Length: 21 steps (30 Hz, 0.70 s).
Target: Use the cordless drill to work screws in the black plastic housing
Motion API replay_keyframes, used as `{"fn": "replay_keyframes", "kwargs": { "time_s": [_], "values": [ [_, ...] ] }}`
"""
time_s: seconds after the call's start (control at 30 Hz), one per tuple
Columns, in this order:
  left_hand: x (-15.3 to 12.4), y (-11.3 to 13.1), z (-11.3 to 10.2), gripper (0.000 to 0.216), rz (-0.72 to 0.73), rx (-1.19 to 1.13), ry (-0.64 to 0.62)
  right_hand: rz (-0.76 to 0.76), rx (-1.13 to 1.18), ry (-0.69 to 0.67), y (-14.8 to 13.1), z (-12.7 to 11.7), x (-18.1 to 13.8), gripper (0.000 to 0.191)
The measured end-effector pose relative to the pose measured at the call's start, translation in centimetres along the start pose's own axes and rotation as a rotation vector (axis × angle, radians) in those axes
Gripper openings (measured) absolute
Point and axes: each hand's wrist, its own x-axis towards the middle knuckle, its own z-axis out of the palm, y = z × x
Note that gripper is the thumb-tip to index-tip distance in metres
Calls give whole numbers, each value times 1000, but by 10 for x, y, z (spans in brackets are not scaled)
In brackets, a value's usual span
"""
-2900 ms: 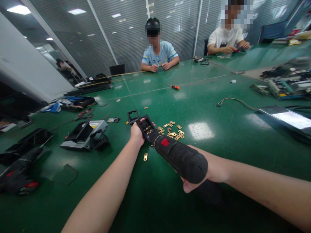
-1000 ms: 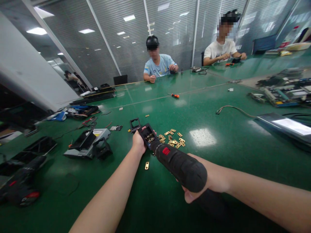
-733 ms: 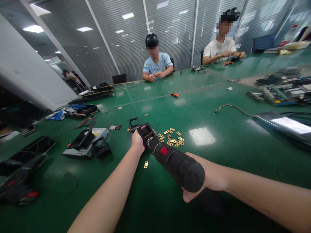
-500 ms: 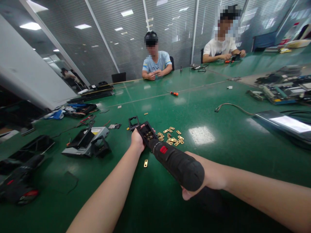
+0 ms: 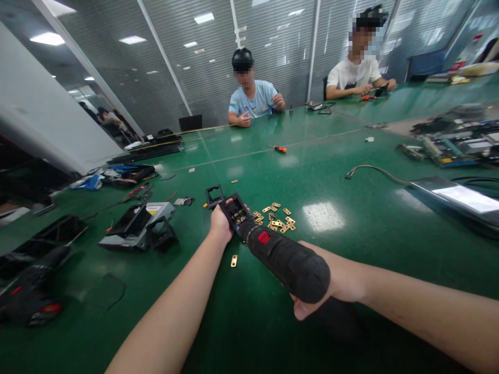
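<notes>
Right hand (image 5: 336, 283) grips the electric screwdriver (image 5: 288, 259); left hand (image 5: 220, 226) clasps a black housing (image 5: 236, 212) — the tool's tip, seemingly inside, is hidden. Brass plates (image 5: 279, 221) lie just right.

Ceiling panels (image 5: 131, 39) above the green table (image 5: 351, 244) give bright, even, cool light. The glossy tabletop mirrors them as pale patches, the strongest a white square just right of the table's middle. Shadows are soft, and the darkest lies on the table under the power screwdriver (image 5: 288, 259). Left of the table the room is dim. Straight lines beyond the table bow and lean towards the frame edges, and the table's far end looks slightly soft.
</notes>
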Motion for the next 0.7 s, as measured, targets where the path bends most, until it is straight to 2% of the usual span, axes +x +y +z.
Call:
{"fn": "replay_keyframes", "kwargs": {
  "time_s": [0.7],
  "values": [
    [1,0,1,38,-23,-48,27,-1,5,8,-1,1,1,30]
  ]
}}
